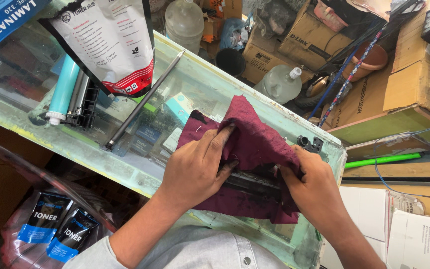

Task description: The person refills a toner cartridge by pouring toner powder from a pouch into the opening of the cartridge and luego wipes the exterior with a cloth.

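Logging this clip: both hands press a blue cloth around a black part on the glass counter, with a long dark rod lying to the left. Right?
Not quite: the cloth is dark maroon, not blue, as the head view shows. The left hand and right hand do press it around the black part on the glass counter, the rod to the left.

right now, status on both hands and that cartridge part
Left hand and right hand both grip the maroon cloth. Cloth wraps the black cartridge part. Grey rod lies apart, left.

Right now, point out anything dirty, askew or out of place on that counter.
The left hand's fingertips are smudged black where they press the maroon cloth onto a black part. A thin dark rod lies loose, diagonally across the glass counter.
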